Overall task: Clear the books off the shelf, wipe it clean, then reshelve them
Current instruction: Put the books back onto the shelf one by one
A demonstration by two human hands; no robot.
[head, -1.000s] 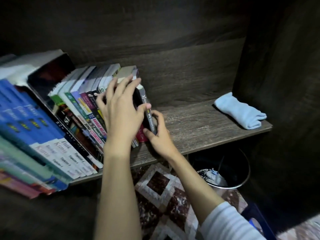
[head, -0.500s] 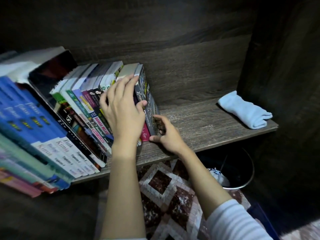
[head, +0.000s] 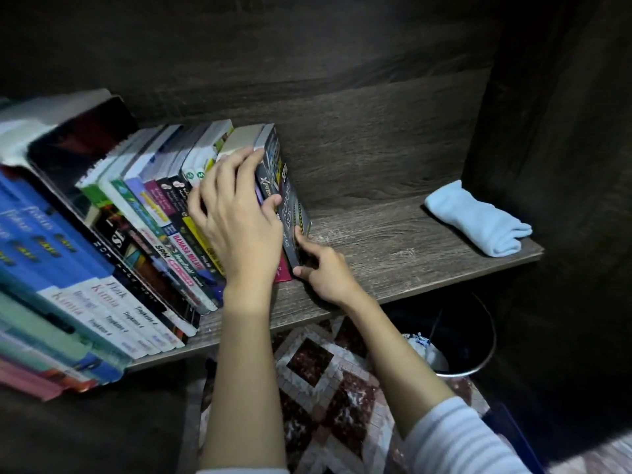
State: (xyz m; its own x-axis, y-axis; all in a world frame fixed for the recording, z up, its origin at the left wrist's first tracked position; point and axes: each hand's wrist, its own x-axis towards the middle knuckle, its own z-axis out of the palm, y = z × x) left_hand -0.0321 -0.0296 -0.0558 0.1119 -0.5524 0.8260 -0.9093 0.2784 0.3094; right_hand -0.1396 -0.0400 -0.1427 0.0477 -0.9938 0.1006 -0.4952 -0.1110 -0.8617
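Dark wooden shelf (head: 393,248) holds the leaning books (head: 164,234) under the left hand (head: 239,220), spread flat to steady the row, while the right hand (head: 325,268) just beside pinches the foot of the end book (head: 289,196), probably squaring it upright.

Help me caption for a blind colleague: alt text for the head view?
On a dark wooden shelf, the left hand presses a leaning row of books while the right hand pinches the base of the rightmost book. A blue cloth lies far right.
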